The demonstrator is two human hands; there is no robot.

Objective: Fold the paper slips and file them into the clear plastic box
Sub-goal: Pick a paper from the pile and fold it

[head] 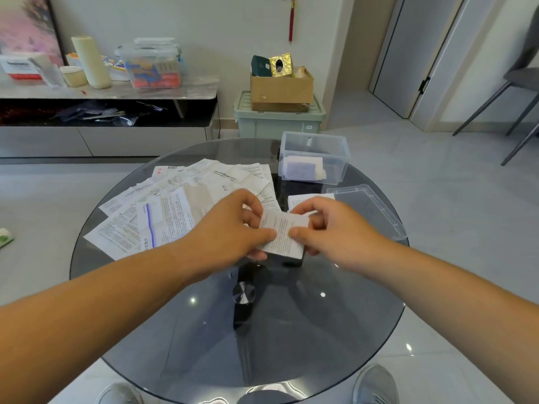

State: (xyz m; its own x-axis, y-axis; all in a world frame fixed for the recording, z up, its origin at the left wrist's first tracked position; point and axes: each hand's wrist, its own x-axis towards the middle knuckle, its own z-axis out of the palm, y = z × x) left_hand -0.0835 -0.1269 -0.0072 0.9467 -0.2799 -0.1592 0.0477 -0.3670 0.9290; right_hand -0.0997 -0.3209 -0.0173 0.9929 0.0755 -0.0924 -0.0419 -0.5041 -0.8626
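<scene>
**Over the glass table, one slip pinched from both sides**

Above the middle of the round glass table (291, 330) we hold a single printed paper slip (284, 233) clear of the surface. Our left hand (233, 225) pinches its left edge, thumb on top and fingers curled behind. Our right hand (329, 225) grips the right edge the same way, so neither hand is loose. The thumbs sit close together on the printed face, which reads to us as a fold being set.

The clear plastic box (341, 167) stands open at the far right of the table, well apart from our hands, with a few folded papers (303, 167) lying in its bottom. Its lid (370, 208) lies just beside it, nearer to us. The unfolded pile (175, 205) fans out to the left, beyond our left hand.

We see several ways this could go wrong:

- **Weak or crooked fold.** With nothing firm behind the paper, a crease made in the air may come out soft or askew. A weak fold would likely spring open in the box and waste room.
- **Tearing.** The paper looks thin, so an uneven pull between the two pinches could tear it.
- **Knocking the lid.** It lies between our right hand and the box, and its near corner seems close to the table's rim. A careless reach could send it off.
- **Scattering the pile.** Loose sheets on smooth glass would slide easily if our left forearm brushed them.
</scene>
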